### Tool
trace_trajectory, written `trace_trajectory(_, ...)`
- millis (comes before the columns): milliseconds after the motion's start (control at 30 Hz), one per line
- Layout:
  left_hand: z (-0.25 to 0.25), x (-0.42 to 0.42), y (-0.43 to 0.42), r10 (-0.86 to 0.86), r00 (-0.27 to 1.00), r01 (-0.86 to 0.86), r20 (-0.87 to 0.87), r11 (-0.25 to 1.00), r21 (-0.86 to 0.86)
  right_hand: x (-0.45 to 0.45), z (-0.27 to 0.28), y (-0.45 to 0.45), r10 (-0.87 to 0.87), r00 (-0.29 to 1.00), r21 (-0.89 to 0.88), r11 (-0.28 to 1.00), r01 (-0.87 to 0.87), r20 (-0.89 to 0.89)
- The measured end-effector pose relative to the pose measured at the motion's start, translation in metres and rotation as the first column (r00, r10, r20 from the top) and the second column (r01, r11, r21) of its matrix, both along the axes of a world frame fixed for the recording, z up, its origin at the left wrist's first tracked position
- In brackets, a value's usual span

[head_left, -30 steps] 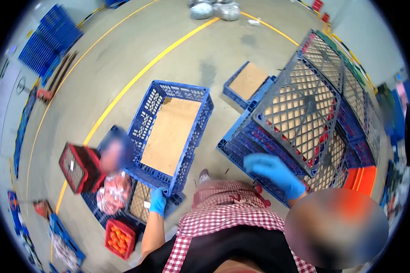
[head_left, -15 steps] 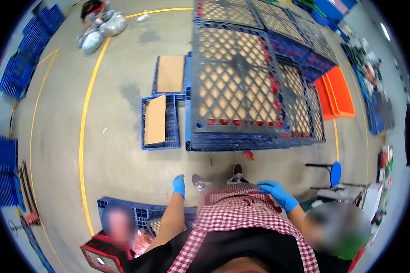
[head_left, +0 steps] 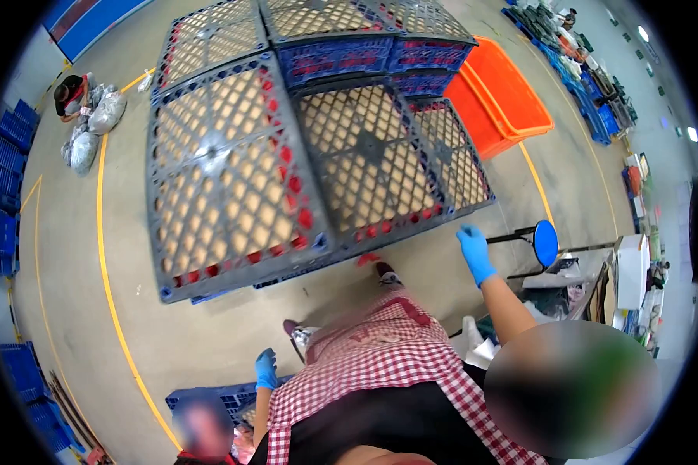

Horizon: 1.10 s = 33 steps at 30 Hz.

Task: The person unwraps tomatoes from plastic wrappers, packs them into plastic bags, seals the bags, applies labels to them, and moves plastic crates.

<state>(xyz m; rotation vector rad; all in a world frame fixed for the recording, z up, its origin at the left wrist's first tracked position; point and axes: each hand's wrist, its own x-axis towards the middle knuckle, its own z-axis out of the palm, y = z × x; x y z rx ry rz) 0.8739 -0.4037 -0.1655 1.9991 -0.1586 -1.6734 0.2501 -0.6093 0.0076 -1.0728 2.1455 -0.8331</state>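
Stack of blue plastic crates with black lattice tops over tan card [head_left: 225, 170]: right in front of you now, view swung onto it. Your right blue-gloved hand [head_left: 475, 252] has come out from the red-and-white checked apron [head_left: 372, 349] to just beside the stack's near right corner; fingers partly extended, released, no contact visible. Your left blue-gloved hand [head_left: 266, 369], on a blue crate's rim a second ago, is empty too, loosely curled on the stack's near side, by a dark blue plastic pallet [head_left: 233, 394]. So neither hand carries a crate. Round blue-seated stool [head_left: 546, 243]: right of the stack. Orange plastic bin [head_left: 512, 89]: at its right side. Person crouching by silvery bags [head_left: 107, 112]: left of it.
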Motion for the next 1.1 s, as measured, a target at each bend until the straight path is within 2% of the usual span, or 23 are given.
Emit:
trace_trajectory(33,0.015,-0.037,-0.020,-0.038,0.997,0.034,-0.065,0.997,-0.064,-0.009,0.009,-0.031,-0.018,0.992,-0.129,0.992,0.001,-0.127)
trace_trajectory(100,0.076,-0.145,-0.070,-0.131,0.980,0.108,-0.152,0.983,-0.148,-0.057,-0.021,-0.084,0.054,0.989,-0.201,0.976,-0.082,-0.138)
trace_trajectory(167,0.102,-0.230,-0.114,-0.084,0.948,-0.001,-0.307,0.964,-0.267,-0.049,0.015,-0.123,0.269,0.945,0.153,0.942,-0.299,0.187)
trace_trajectory(233,0.107,-0.308,-0.152,0.044,0.838,-0.190,-0.543,0.958,-0.215,-0.047,0.025,-0.139,0.396,0.917,0.316,0.866,-0.386,0.034)
trace_trajectory(267,0.133,-0.342,-0.174,0.042,0.836,-0.175,-0.547,0.966,-0.193,-0.053,0.015,-0.145,0.469,0.883,0.334,0.832,-0.442,0.000)
trace_trajectory(333,0.144,-0.390,-0.209,0.167,0.769,-0.318,-0.617,0.937,-0.142,-0.068,0.002,-0.157,0.437,0.868,0.340,0.799,-0.496,0.238)
trace_trajectory(367,0.149,-0.405,-0.222,0.206,0.782,-0.338,-0.589,0.933,-0.123,-0.070,-0.005,-0.159,0.409,0.840,0.341,0.780,-0.524,0.356)
trace_trajectory(400,0.146,-0.416,-0.232,0.242,0.794,-0.355,-0.557,0.929,-0.103,-0.076,-0.018,-0.163,0.452,0.822,0.340,0.756,-0.559,0.346)
trace_trajectory(500,0.145,-0.433,-0.246,0.307,0.800,-0.382,-0.516,0.923,-0.043,-0.073,0.005,-0.161,0.382,0.833,0.359,0.771,-0.526,0.401)
trace_trajectory(567,0.168,-0.438,-0.259,0.341,0.746,-0.412,-0.572,0.911,0.006,-0.071,-0.004,-0.163,0.400,0.838,0.386,0.755,-0.530,0.370)
trace_trajectory(633,0.160,-0.438,-0.261,0.313,0.797,-0.351,-0.517,0.936,0.024,-0.072,-0.007,-0.172,0.487,0.802,0.404,0.695,-0.595,0.346)
trace_trajectory(667,0.156,-0.443,-0.263,0.332,0.791,-0.366,-0.513,0.930,0.037,-0.073,-0.008,-0.171,0.533,0.829,0.341,0.757,-0.557,0.170)
trace_trajectory(733,0.162,-0.453,-0.261,0.361,0.772,-0.388,-0.523,0.920,0.061,-0.074,-0.006,-0.194,0.554,0.790,0.304,0.730,-0.613,0.264)
trace_trajectory(767,0.154,-0.457,-0.253,0.274,0.829,-0.354,-0.488,0.932,-0.078,-0.072,-0.008,-0.211,0.569,0.760,0.285,0.707,-0.647,0.314)
trace_trajectory(800,0.142,-0.462,-0.240,0.194,0.880,-0.309,-0.433,0.927,-0.212,-0.065,0.012,-0.226,0.472,0.778,0.287,0.743,-0.604,0.415)
trace_trajectory(833,0.156,-0.468,-0.246,0.315,0.825,-0.414,-0.470,0.902,-0.122,-0.057,0.032,-0.243,0.368,0.777,0.296,0.773,-0.561,0.511)
trace_trajectory(867,0.170,-0.474,-0.252,0.437,0.755,-0.516,-0.489,0.856,-0.031,-0.058,0.016,-0.265,0.461,0.797,0.206,0.800,-0.563,0.389)
trace_trajectory(900,0.160,-0.477,-0.250,0.403,0.789,-0.502,-0.464,0.858,-0.107,-0.057,0.004,-0.289,0.538,0.804,0.107,0.810,-0.576,0.255)
trace_trajectory(933,0.152,-0.481,-0.243,0.376,0.819,-0.488,-0.434,0.854,-0.182,-0.049,0.012,-0.315,0.507,0.808,0.074,0.832,-0.550,0.302)
trace_trajectory(967,0.143,-0.488,-0.247,0.474,0.758,-0.577,-0.449,0.808,-0.121,-0.044,-0.004,-0.344,0.413,0.865,0.018,0.900,-0.436,0.285)
trace_trajectory(1033,0.156,-0.499,-0.257,0.596,0.667,-0.651,-0.447,0.758,0.039,-0.036,-0.002,-0.398,0.365,0.820,0.054,0.901,-0.430,0.441)
trace_trajectory(1067,0.171,-0.510,-0.263,0.630,0.633,-0.706,-0.451,0.708,-0.002,-0.037,-0.012,-0.424,0.400,0.756,0.033,0.874,-0.485,0.517)
trace_trajectory(1100,0.178,-0.519,-0.270,0.663,0.595,-0.759,-0.455,0.650,-0.045,-0.041,-0.062,-0.461,0.428,0.795,-0.022,0.885,-0.465,0.430)
